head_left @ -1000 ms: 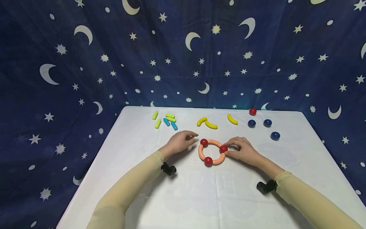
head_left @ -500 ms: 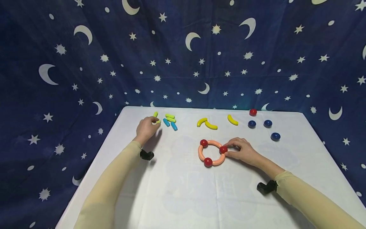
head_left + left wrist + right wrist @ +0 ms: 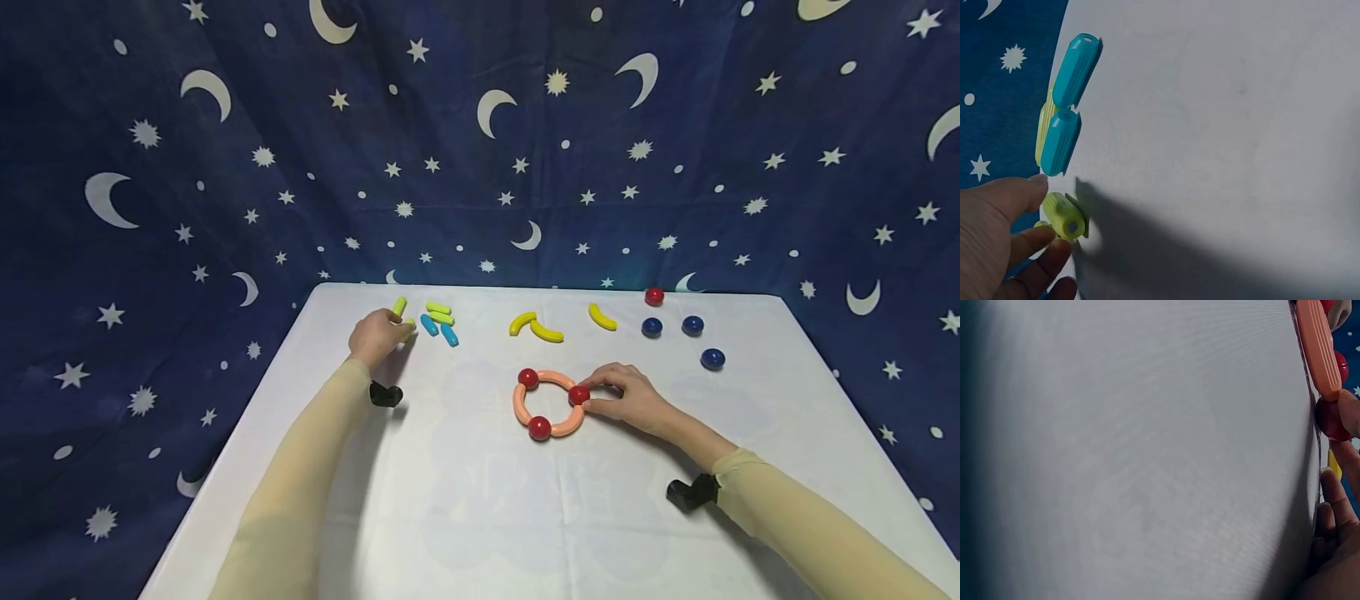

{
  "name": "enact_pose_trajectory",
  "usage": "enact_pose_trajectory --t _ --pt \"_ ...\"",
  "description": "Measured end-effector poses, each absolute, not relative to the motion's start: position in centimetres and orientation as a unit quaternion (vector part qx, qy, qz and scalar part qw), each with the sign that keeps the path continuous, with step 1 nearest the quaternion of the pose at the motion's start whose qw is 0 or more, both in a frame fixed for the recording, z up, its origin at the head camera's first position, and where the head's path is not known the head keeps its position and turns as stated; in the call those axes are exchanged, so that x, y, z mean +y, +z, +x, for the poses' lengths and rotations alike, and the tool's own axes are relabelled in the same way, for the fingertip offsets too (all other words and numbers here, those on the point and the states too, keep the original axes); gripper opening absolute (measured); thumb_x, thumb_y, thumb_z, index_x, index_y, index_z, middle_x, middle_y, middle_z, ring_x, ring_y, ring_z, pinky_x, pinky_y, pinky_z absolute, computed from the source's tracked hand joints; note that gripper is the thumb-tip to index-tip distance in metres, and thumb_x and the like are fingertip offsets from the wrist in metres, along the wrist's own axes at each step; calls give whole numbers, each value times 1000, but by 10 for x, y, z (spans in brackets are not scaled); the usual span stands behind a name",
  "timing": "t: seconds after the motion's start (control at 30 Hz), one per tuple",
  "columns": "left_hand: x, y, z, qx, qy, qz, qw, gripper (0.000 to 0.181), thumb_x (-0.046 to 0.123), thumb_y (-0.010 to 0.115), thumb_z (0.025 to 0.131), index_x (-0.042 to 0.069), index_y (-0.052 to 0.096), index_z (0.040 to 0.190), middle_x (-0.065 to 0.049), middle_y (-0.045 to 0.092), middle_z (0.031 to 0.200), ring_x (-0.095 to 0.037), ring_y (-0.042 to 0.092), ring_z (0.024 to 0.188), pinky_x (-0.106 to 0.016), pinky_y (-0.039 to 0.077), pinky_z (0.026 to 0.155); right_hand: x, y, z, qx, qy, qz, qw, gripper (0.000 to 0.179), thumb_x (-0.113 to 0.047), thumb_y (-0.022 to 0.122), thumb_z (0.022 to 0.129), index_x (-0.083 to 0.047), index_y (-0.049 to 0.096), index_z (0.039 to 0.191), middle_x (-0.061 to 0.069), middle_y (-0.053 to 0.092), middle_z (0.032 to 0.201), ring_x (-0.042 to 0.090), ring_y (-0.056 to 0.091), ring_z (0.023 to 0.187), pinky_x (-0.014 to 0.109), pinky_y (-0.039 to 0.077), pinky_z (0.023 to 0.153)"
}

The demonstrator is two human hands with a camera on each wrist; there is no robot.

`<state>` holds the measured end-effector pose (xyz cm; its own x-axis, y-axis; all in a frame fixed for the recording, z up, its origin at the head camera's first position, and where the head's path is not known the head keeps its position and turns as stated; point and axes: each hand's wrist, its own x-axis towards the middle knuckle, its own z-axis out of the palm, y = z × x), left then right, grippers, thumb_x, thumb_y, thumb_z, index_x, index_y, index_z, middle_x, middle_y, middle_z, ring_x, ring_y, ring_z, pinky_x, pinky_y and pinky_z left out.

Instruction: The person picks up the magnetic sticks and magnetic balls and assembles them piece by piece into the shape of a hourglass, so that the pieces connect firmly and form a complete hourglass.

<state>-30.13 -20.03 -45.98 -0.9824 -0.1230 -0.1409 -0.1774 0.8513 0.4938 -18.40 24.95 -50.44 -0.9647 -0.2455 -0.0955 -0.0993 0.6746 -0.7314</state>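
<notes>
A ring of curved orange pieces (image 3: pixel 520 406) and red balls (image 3: pixel 539 428) lies flat on the white table. My right hand (image 3: pixel 628 402) pinches the red ball (image 3: pixel 578 395) at the ring's right side between thumb and finger; the right wrist view catches this red ball (image 3: pixel 1333 419) below an orange piece (image 3: pixel 1319 350). At the far left, my left hand (image 3: pixel 377 337) has thumb and fingers around a short lime-green rod (image 3: pixel 408 328), seen end-on as a ribbed lime-green rod (image 3: pixel 1064 215) in the left wrist view. Another green rod (image 3: pixel 400 306) lies just behind it.
Two blue rods (image 3: pixel 449 334) and two more lime-green rods (image 3: pixel 440 318) lie right of my left hand. Yellow curved pieces (image 3: pixel 547 332) lie behind the ring. Dark blue balls (image 3: pixel 712 359) and a loose red ball (image 3: pixel 655 297) sit far right. A starry cloth (image 3: pixel 450 125) hangs behind.
My left hand has moved from beside the ring to the lime-green rod at the far left. The right hand stays on the red ball. The head view has shifted slightly.
</notes>
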Motion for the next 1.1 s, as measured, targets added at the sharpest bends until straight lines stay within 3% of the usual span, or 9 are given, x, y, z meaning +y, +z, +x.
enact_pose_trajectory --t 0.23,0.47,0.73,0.93,1.1 --pt "-196 -457 -301 963 245 -87 71 44 36 70 93 6 67 124 -15 68 122 -34 62 109 -50 44 90 248 -506 -184 912 -389 -95 93 40 -49 83 84 -25 75 114 1 62 124 28 45 125 57 36 105" --pt "-200 -455 -300 967 231 -75 77 38 28 70 92 6 71 123 -12 72 110 -33 61 107 -51 43 92 250 -506 -185 911 -390 -99 91 39 -48 83 84 -25 75 114 0 62 124 27 45 125 55 35 104" --pt "-205 -452 -296 977 185 -46 93 38 29 67 94 9 71 126 -11 68 126 -34 62 109 -53 43 95 251 -506 -185 911 -390 -100 89 39 -49 83 84 -25 75 114 0 62 123 27 45 124 55 34 104" --pt "-204 -450 -291 957 274 12 93 41 30 68 96 5 69 129 -13 69 120 -29 63 104 -46 48 90 251 -507 -185 912 -388 -99 89 40 -50 82 84 -25 75 114 0 62 124 27 45 125 56 35 104" --pt "-191 -450 -285 919 374 66 101 45 31 72 96 3 67 130 -13 71 115 -27 65 104 -44 49 95 252 -509 -185 913 -386 -96 90 41 -50 82 84 -25 75 115 1 62 126 28 45 125 57 36 104"
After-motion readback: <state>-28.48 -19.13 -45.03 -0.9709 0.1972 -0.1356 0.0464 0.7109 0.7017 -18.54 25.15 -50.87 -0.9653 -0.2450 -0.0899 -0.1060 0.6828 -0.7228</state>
